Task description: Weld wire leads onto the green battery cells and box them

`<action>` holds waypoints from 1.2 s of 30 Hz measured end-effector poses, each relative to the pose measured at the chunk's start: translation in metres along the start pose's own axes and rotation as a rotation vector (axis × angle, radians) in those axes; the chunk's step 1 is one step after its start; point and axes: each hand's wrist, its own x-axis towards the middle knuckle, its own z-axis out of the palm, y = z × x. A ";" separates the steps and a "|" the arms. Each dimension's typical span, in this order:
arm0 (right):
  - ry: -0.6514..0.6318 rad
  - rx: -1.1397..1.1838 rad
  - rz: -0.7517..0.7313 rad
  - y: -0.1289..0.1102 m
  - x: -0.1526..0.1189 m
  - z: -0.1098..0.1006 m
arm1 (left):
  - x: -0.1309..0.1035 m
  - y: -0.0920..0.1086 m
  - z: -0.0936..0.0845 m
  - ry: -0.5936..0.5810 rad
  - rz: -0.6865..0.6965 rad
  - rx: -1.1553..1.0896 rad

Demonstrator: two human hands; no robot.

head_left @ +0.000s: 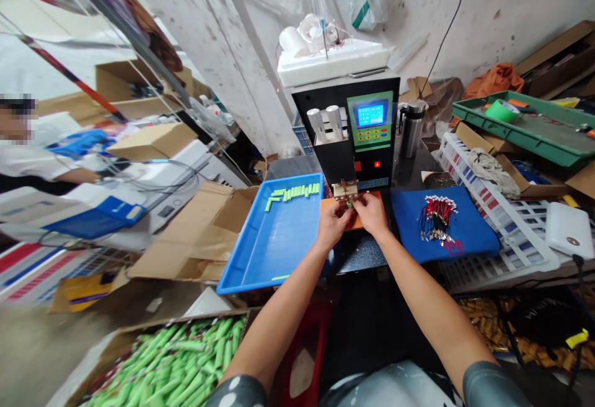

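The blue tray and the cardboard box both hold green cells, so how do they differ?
The blue tray is shallow plastic on the table; the cardboard box sits lower, near the person's left knee. The tray carries a few cells lined in a neat row along its far edge, mostly bare; the box is heaped with loose cells lying every way. Both hold the same green cylinders.

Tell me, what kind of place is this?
Probably a small battery-assembly workshop. Both hands hold a small green cell under the black benchtop welding machine; a blue plastic tray carries a row of green cylindrical cells, and a cardboard box is full of them.
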 end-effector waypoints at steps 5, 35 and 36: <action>-0.001 -0.018 0.008 0.000 0.000 0.000 | 0.001 -0.004 0.000 -0.002 0.038 0.003; -0.391 0.379 0.174 0.000 -0.070 -0.042 | -0.022 0.025 -0.001 -0.075 0.056 0.062; -0.426 0.405 0.178 -0.002 -0.073 -0.041 | -0.024 0.028 0.000 -0.080 0.053 0.042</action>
